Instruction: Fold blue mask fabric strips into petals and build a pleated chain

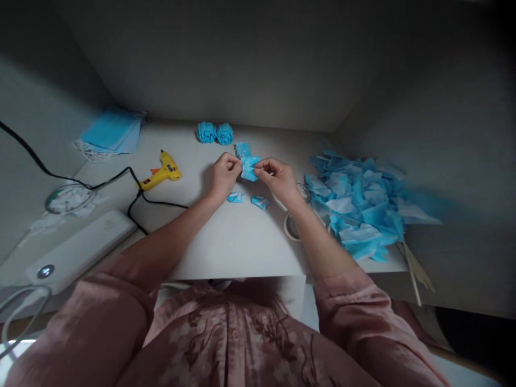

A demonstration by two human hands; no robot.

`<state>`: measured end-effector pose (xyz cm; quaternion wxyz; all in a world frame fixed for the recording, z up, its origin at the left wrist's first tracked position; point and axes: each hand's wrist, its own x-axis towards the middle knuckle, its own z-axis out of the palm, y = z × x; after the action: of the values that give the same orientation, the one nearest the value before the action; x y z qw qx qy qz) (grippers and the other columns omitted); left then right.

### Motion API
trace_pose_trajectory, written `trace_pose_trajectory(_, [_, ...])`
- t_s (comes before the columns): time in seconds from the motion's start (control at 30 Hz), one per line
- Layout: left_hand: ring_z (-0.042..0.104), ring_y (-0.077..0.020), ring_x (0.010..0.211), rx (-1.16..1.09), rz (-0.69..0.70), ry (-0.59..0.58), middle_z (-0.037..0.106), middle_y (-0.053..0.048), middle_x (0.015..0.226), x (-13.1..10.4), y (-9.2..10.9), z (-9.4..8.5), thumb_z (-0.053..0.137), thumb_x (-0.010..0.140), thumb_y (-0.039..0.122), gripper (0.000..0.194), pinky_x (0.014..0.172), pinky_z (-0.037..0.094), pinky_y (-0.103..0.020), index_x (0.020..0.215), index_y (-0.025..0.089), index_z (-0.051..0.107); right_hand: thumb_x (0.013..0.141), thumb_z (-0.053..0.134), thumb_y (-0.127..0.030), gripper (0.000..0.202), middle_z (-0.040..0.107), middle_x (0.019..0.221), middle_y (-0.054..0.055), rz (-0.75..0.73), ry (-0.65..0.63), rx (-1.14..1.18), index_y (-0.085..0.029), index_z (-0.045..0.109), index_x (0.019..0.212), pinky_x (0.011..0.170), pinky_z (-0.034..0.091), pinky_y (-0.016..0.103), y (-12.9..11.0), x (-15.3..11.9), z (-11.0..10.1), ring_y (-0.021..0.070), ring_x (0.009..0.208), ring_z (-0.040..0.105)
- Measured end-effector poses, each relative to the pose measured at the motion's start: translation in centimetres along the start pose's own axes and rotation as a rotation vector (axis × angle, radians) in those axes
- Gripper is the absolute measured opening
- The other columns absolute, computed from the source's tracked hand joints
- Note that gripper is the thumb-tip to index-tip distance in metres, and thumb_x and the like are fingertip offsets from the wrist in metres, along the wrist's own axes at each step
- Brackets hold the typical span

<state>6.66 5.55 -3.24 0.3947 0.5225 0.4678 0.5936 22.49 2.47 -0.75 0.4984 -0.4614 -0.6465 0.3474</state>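
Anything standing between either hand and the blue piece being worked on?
Nothing visible does. The left hand and right hand pinch the blue piece directly, from opposite sides. Two small folded pieces lie on the table nearer the person's body, not in between.

Passable along the worktop [242, 244] between left forearm [181, 231] and right forearm [320, 239], as far as two folded blue pieces [235, 198] just short of the fingers [266, 163]. Hemmed in on the right by pale rings [287, 230] beside the right forearm, then a heap of blue scraps [358, 199]. Crossed on the left by a black cord [165, 203]; blocked by a yellow glue gun [161, 173] and white device [86, 244]. Narrowed behind the fingers by a pinched blue strip [249, 166] and two blue rosettes [207, 132]; passable rightward to the heap.
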Motion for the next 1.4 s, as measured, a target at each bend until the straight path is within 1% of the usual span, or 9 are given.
trace_pose_trajectory(0.2, [0.053, -0.0089, 0.055, -0.019, -0.049, -0.040, 0.056, 0.006, 0.057, -0.1, 0.0, 0.0, 0.058, 0.084, 0.009, 0.019, 0.058, 0.041, -0.021, 0.072, 0.020, 0.049, 0.077, 0.069, -0.029, 0.021, 0.057, 0.068, -0.005, 0.049, 0.004, 0.024, -0.022, 0.059, 0.094, 0.071, 0.042, 0.029, 0.2, 0.2, -0.1, 0.0124, 0.067, 0.054])
trace_pose_trajectory(0.4, [0.050, -0.0079, 0.053, -0.017, -0.050, -0.047, 0.052, 0.008, 0.055, -0.1, -0.1, 0.0, 0.058, 0.084, 0.008, 0.019, 0.057, 0.037, -0.021, 0.071, 0.020, 0.049, 0.077, 0.069, -0.031, 0.025, 0.056, 0.069, -0.006, 0.047, 0.006, 0.049, -0.022, 0.057, 0.097, 0.069, 0.041, 0.028, 0.2, 0.2, -0.2, 0.0113, 0.065, 0.052])
trace_pose_trajectory(0.57, [0.049, -0.0077, 0.051, -0.036, -0.073, -0.056, 0.051, 0.008, 0.053, -0.2, 0.3, 0.1, 0.058, 0.083, 0.006, 0.021, 0.056, 0.038, -0.020, 0.070, 0.020, 0.048, 0.076, 0.070, -0.029, 0.025, 0.057, 0.069, -0.006, 0.032, 0.015, 0.026, -0.021, 0.058, 0.097, 0.069, 0.041, 0.028, 0.3, 0.3, -0.2, 0.0114, 0.066, 0.053])
trace_pose_trajectory(0.9, [0.057, -0.0089, 0.056, -0.232, -0.249, -0.137, 0.058, 0.006, 0.060, -0.8, 1.0, 0.2, 0.057, 0.086, 0.010, 0.018, 0.062, 0.050, -0.022, 0.073, 0.019, 0.049, 0.076, 0.068, -0.025, 0.023, 0.056, 0.066, -0.007, 0.056, 0.058, -0.030, -0.021, 0.059, 0.096, 0.068, 0.041, 0.028, 0.5, 0.4, -0.3, 0.0109, 0.063, 0.052])
trace_pose_trajectory(0.97, [0.059, -0.0092, 0.058, -0.270, -0.267, -0.155, 0.060, 0.005, 0.063, -0.8, 1.0, 0.2, 0.057, 0.085, 0.010, 0.015, 0.064, 0.052, -0.023, 0.077, 0.019, 0.050, 0.076, 0.068, -0.025, 0.022, 0.056, 0.066, -0.007, 0.057, 0.060, -0.035, -0.021, 0.059, 0.096, 0.068, 0.041, 0.028, 0.6, 0.4, -0.3, 0.0109, 0.062, 0.052])
trace_pose_trajectory(1.1, [0.061, -0.0104, 0.059, -0.297, -0.270, -0.183, 0.062, 0.005, 0.066, -0.9, 1.1, 0.0, 0.056, 0.084, 0.008, 0.014, 0.066, 0.054, -0.025, 0.091, 0.020, 0.054, 0.076, 0.067, -0.024, 0.022, 0.058, 0.066, -0.007, 0.055, 0.061, -0.067, -0.022, 0.060, 0.097, 0.067, 0.041, 0.028, 0.7, 0.4, -0.4, 0.0114, 0.063, 0.054])
trace_pose_trajectory(1.23, [0.062, -0.0112, 0.060, -0.298, -0.259, -0.217, 0.060, 0.003, 0.066, -0.9, 1.1, -0.2, 0.049, 0.087, 0.010, 0.014, 0.066, 0.054, -0.025, 0.093, 0.020, 0.057, 0.077, 0.067, -0.024, 0.022, 0.060, 0.068, -0.006, 0.039, 0.054, -0.095, -0.022, 0.060, 0.098, 0.067, 0.041, 0.028, 0.9, 0.4, -0.4, 0.0117, 0.064, 0.055])
trace_pose_trajectory(1.3, [0.061, -0.0112, 0.060, -0.307, -0.238, -0.218, 0.059, 0.003, 0.067, -1.0, 1.1, -0.2, 0.049, 0.090, 0.015, 0.011, 0.064, 0.053, -0.024, 0.093, 0.020, 0.058, 0.077, 0.067, -0.024, 0.022, 0.060, 0.069, -0.006, 0.024, 0.053, -0.112, -0.022, 0.060, 0.098, 0.068, 0.041, 0.028, 1.0, 0.4, -0.4, 0.0117, 0.065, 0.056])
trace_pose_trajectory(1.4, [0.060, -0.0110, 0.061, -0.277, -0.186, -0.215, 0.059, 0.003, 0.069, -1.0, 0.9, -0.2, 0.056, 0.090, 0.025, 0.006, 0.063, 0.051, -0.024, 0.093, 0.020, 0.059, 0.078, 0.067, -0.023, 0.022, 0.061, 0.070, -0.005, 0.006, 0.055, -0.145, -0.022, 0.061, 0.099, 0.068, 0.041, 0.028, 1.1, 0.3, -0.4, 0.0119, 0.065, 0.056])
